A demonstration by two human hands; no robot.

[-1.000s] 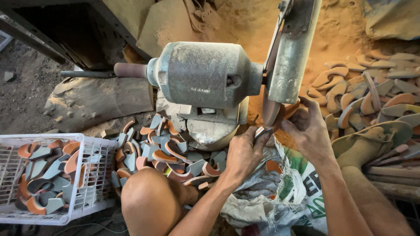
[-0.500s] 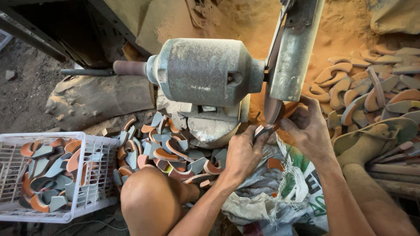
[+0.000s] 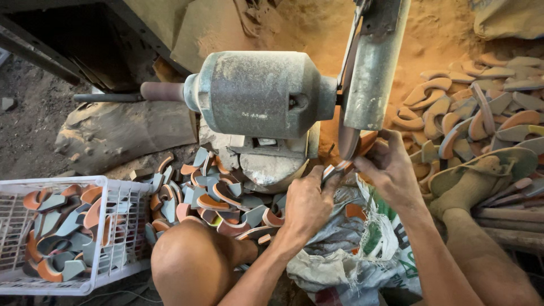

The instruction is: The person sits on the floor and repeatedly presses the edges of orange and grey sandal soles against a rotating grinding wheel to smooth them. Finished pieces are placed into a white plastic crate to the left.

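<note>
While both hands [image 3: 309,204] [image 3: 391,170] pinch one curved piece [image 3: 335,169] below the grinder wheel [image 3: 347,141], its left heap [image 3: 215,195] seems done, right heap [image 3: 481,119] waiting.

Dirt floor [image 3: 34,141] bears curved pieces [image 3: 215,198]; basket [image 3: 113,187].

Left hand [image 3: 306,204] has edged up closer to the grinding wheel [image 3: 347,141]

Dull, dusty grey metal motor housing [image 3: 266,93]; white plastic lattice basket [image 3: 122,226]; woven sack [image 3: 362,255].
</note>
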